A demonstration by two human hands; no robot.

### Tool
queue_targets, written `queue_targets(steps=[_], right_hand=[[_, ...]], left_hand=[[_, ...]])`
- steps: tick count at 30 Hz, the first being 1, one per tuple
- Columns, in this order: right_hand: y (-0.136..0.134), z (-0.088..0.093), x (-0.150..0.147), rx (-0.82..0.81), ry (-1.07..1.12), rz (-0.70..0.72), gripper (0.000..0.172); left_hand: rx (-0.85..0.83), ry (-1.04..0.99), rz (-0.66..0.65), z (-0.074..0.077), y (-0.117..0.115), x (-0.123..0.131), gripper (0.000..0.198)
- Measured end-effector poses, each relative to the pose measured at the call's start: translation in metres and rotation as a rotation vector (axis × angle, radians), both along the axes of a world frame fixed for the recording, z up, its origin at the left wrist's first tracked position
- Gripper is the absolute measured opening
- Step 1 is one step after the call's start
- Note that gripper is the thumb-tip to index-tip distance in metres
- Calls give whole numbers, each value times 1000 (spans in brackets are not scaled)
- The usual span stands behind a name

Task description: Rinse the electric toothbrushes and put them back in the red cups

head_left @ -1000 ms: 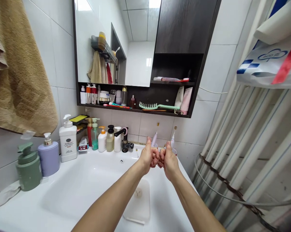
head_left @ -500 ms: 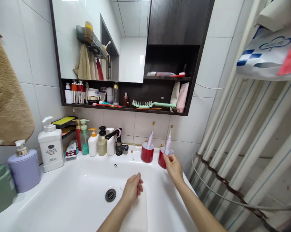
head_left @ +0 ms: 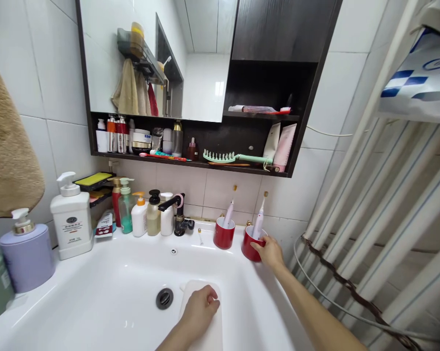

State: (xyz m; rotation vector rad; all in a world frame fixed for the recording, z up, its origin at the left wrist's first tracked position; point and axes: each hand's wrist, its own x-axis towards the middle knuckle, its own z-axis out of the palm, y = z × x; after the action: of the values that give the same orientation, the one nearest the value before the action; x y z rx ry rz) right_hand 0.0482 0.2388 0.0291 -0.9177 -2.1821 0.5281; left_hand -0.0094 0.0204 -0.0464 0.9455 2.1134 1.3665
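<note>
My right hand [head_left: 270, 252] is wrapped around a red cup [head_left: 251, 244] at the back right corner of the white sink [head_left: 106, 287]. A pink and white electric toothbrush [head_left: 259, 220] stands in that cup. A second red cup [head_left: 223, 233] with another toothbrush [head_left: 229, 210] stands just left of it. My left hand [head_left: 201, 307] lies on a white flat pad [head_left: 201, 317] in the basin, fingers loosely curled, next to the drain [head_left: 164, 298].
A black faucet [head_left: 178, 214] and several pump bottles [head_left: 139, 214] line the back of the sink. A white bottle [head_left: 71, 219] and a purple dispenser [head_left: 26, 253] stand at left. Above hangs a mirror cabinet with a shelf holding a green brush [head_left: 234, 157]. White pipes [head_left: 380, 195] run along the right.
My two hands, held together with thumbs up, have parted. The left dropped onto the pad in the basin. The right reached to the right-hand red cup and closed on it.
</note>
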Motion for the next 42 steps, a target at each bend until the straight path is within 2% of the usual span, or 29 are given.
queue_targets(steps=[5, 10, 15, 18, 20, 23, 25, 29, 32, 34, 36, 40, 42], right_hand=[[-15, 2, 13, 44, -30, 49, 16], [-43, 3, 28, 37, -25, 151, 13], [-85, -6, 40, -23, -17, 290, 13], [-113, -20, 41, -75, -19, 371, 12], [-131, -32, 38, -114, -21, 419, 9], [-150, -48, 30, -164, -26, 462, 7], [-158, -56, 25, -190, -34, 469, 7], [-166, -64, 20, -211, -47, 471, 5], [-168, -65, 21, -210, -57, 486, 4], [-166, -61, 22, -209, -58, 490, 14], [-164, -50, 25, -214, -7, 491, 26], [-167, -8, 34, -360, 222, 571, 33], [-176, 12, 40, -483, 300, 695, 32]], left_hand=[[23, 2, 31, -1, -3, -1, 11], [108, 42, 101, 5, -6, 4, 11], [285, 49, 214, 30, -8, 5, 14], [413, 55, 229, 48, -8, -1, 21], [430, 49, 216, 55, -6, -8, 31], [366, -14, 205, 52, -1, -19, 47], [307, -35, 186, 44, 3, -24, 48], [241, -11, 196, 32, 8, -28, 28], [256, 7, 218, 37, 8, -29, 16], [310, 19, 240, 49, 5, -30, 19], [447, 11, 260, 68, -2, -29, 24], [797, -128, 210, 113, -26, -13, 26], [856, -247, 137, 124, -37, 2, 24]])
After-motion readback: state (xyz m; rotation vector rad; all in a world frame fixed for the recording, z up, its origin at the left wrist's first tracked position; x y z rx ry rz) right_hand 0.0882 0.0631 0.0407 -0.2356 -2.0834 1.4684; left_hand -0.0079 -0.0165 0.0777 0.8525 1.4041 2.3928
